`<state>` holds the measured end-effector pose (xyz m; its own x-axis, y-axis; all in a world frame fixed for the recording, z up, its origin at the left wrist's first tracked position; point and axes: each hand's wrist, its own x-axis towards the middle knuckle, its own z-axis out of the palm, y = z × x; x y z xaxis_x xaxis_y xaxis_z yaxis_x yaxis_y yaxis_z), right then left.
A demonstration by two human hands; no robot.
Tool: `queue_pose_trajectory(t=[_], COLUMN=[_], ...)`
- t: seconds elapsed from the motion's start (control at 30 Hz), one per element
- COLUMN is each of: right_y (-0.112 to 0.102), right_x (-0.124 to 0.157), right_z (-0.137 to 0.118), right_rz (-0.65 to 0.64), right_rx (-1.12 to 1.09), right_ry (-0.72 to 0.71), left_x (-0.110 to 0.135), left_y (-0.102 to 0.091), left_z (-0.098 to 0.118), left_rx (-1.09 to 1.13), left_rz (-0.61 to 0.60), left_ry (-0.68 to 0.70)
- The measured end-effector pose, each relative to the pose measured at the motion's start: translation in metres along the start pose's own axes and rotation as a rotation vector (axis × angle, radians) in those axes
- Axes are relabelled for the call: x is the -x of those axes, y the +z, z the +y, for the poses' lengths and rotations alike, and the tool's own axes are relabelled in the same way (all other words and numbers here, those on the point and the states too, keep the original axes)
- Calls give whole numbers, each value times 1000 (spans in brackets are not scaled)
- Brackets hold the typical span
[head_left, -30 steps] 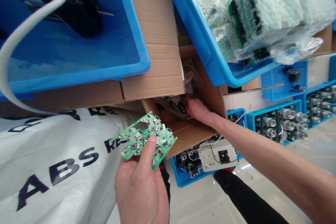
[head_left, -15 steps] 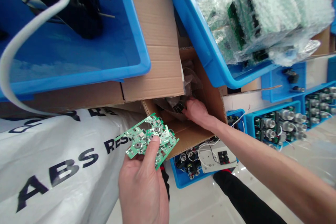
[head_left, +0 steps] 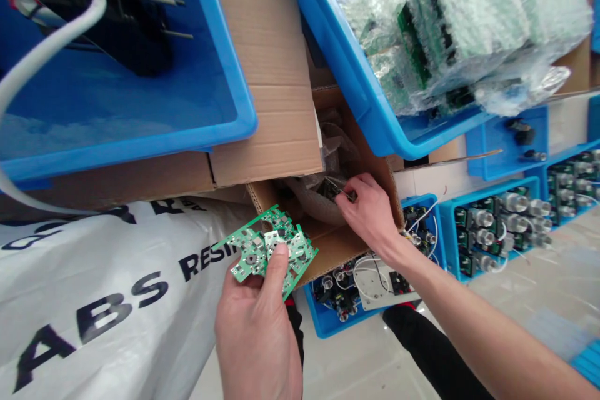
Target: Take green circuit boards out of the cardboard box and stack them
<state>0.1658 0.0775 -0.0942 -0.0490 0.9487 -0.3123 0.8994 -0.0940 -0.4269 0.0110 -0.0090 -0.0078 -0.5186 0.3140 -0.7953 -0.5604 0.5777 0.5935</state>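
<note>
1. Pale glossy floor (head_left: 347, 362) shows at the bottom, crowded above by stacked blue bins, cardboard and a white sack (head_left: 94, 287) printed with black letters at lower left.
2. At upper left a large blue bin (head_left: 140, 112) holds a black device with metal prongs and a thick white cable (head_left: 42, 53); at upper right another blue bin (head_left: 347, 75) is piled with green circuit boards wrapped in bubble wrap (head_left: 469, 19).
3. Between them sits an open cardboard box (head_left: 337, 244), its flap (head_left: 272, 75) folded up against the left bin; crumpled clear plastic packing (head_left: 323, 200) fills its inside.
4. Left hand (head_left: 257, 337) holds a green circuit board panel (head_left: 267, 250) just in front of the box; the fingers are closed on it, thumb pressed on its face.
5. Right hand (head_left: 370, 212) reaches into the box; its fingers are pinched on something small and dark at the packing, possibly another board, though it is too hidden to tell.
6. Below the box a small blue tray (head_left: 323, 319) carries wired components and a white plate; to the right more blue trays (head_left: 492, 225) hold boards fitted with metal knobs.
</note>
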Motion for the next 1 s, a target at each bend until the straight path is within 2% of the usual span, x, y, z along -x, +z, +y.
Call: queue_pose_trajectory(t=[0.07, 0.17, 0.27, 0.37, 0.53, 0.67, 0.77, 0.83, 0.93, 1.0], right_y=[-12, -26, -36, -46, -60, -60, -59, -61, -67, -70], right_x=[-6, -13, -13, -2, 37, 66, 77, 80, 83, 85], right_z=[0, -1, -4, -9, -13, -4, -1, -4, -13, -18], right_rz=[66, 162, 124, 114, 284, 284, 329, 350, 319, 276], right_rx=[-30, -20, 39, 60, -83, -245, -323, -325, -261, -213], right_ry=[-4, -138, -277, -338, -257, -64, -11, -60, -197, -292], left_x=[0, 1, 2, 2, 0, -7, -10, -9, -2, 4], left_y=[1, 3, 5, 5, -1, -7, -5, -1, 5, 8], left_z=[0, 0, 0, -1, -7, -21, -31, -34, -30, -25], left_rx=[-1, -7, 1, -20, -76, -316, -325, -359, -591, -715], left_rz=[14, 38, 64, 65, 39, 36, -26, -45, -26, -99], left_ry=[8, 16, 32, 41, 104, 158, 188, 296, 685, 913])
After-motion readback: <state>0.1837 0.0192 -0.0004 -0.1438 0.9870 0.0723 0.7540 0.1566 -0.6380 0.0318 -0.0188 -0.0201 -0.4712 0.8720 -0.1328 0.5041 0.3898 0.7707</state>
